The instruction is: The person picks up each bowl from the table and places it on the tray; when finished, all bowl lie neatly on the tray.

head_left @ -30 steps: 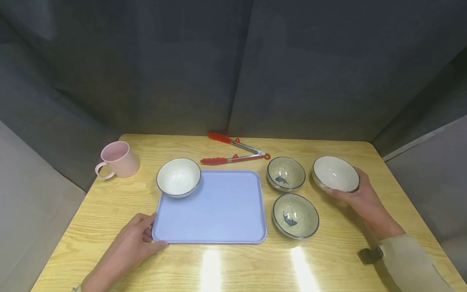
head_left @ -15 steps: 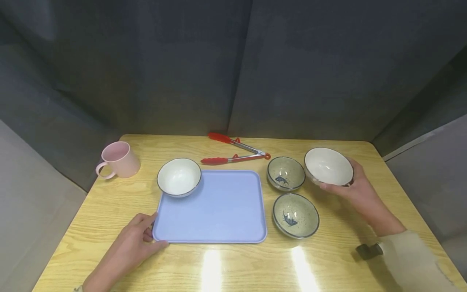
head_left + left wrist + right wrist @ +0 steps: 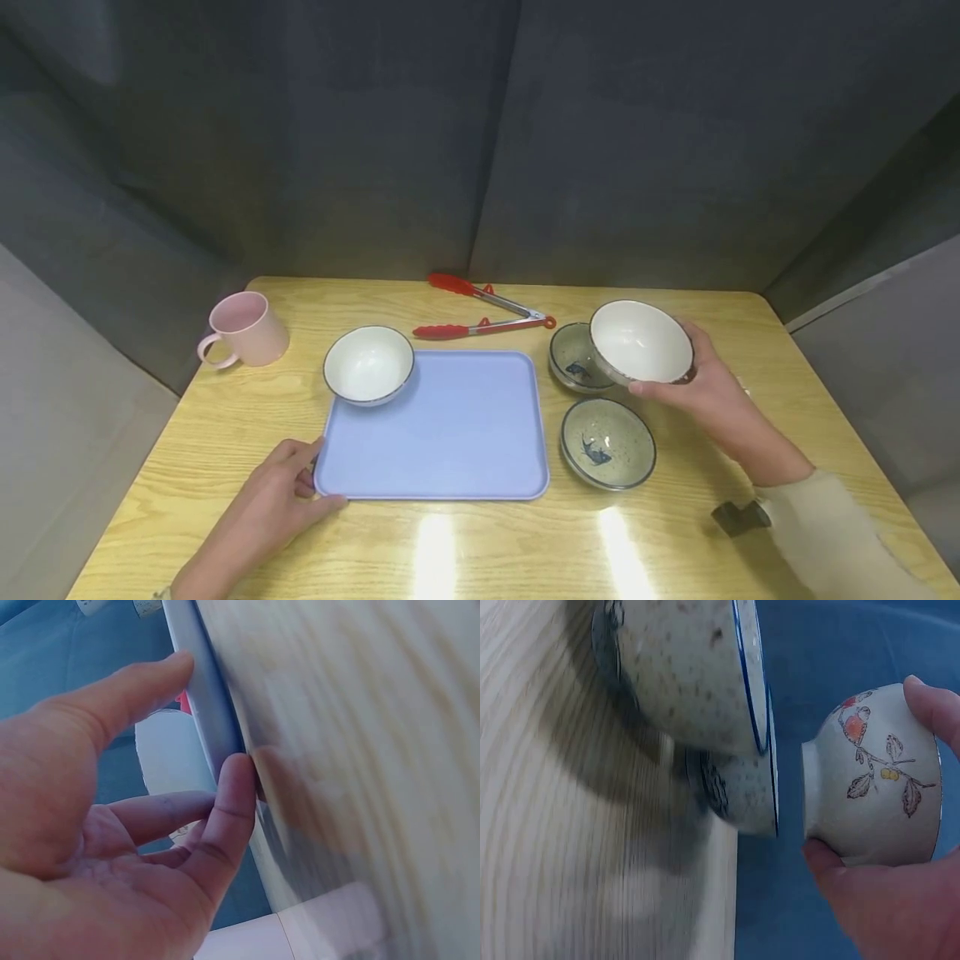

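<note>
My right hand (image 3: pixel 697 392) holds a white bowl (image 3: pixel 641 342) by its side, fingers around the far right and thumb at the near side. Painted fruit and leaves decorate the bowl's outside in the right wrist view. The bowl is raised off the table and partly covers a small speckled bowl (image 3: pixel 572 358) with a blue fish inside. A second fish bowl (image 3: pixel 609 442) stands just in front. At the near left corner of the light blue tray (image 3: pixel 442 442), my left hand (image 3: pixel 273 496) holds the edges between thumb and fingers. Another white bowl (image 3: pixel 367 367) sits on the tray's far left corner.
Behind the tray lie red-tipped tongs (image 3: pixel 487 312), spread apart. A pink mug (image 3: pixel 246 329) stands at the far left of the wooden table (image 3: pixel 525 550). Dark curtains (image 3: pixel 375 150) hang close behind the table's back edge.
My right hand has lifted the white bowl and carried it left, over the farther fish bowl. The left hand and the tray have stayed in place.
</note>
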The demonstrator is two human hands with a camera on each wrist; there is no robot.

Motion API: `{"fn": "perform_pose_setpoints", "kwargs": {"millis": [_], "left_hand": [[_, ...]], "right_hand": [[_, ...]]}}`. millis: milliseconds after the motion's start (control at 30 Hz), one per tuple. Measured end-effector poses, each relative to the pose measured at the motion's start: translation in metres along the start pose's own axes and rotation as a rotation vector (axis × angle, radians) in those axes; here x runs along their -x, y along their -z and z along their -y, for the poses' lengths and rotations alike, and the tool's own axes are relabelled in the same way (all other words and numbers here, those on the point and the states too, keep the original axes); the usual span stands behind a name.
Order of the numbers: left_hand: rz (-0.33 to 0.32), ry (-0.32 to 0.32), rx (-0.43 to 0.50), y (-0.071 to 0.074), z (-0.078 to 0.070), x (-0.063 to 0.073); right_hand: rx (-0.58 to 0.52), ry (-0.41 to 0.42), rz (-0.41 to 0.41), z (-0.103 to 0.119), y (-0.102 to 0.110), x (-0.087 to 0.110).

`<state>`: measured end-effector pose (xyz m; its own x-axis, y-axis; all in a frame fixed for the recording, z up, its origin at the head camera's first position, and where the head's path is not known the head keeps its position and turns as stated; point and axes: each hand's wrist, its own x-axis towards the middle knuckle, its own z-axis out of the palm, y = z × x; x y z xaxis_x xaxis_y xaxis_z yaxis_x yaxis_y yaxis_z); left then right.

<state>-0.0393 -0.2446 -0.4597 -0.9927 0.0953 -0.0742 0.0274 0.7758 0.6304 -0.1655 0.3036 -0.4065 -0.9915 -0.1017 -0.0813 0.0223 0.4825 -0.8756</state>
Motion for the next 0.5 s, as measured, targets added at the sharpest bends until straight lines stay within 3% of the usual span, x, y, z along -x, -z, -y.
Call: {"fn": "perform_pose_setpoints", "kwargs": {"millis": [500], "left_hand": [[-0.001, 0.012, -0.02, 0.0, 0.0, -0.001]], "right_hand": [[-0.053, 0.037, 0.082, 0.018, -0.033, -0.003]]}}
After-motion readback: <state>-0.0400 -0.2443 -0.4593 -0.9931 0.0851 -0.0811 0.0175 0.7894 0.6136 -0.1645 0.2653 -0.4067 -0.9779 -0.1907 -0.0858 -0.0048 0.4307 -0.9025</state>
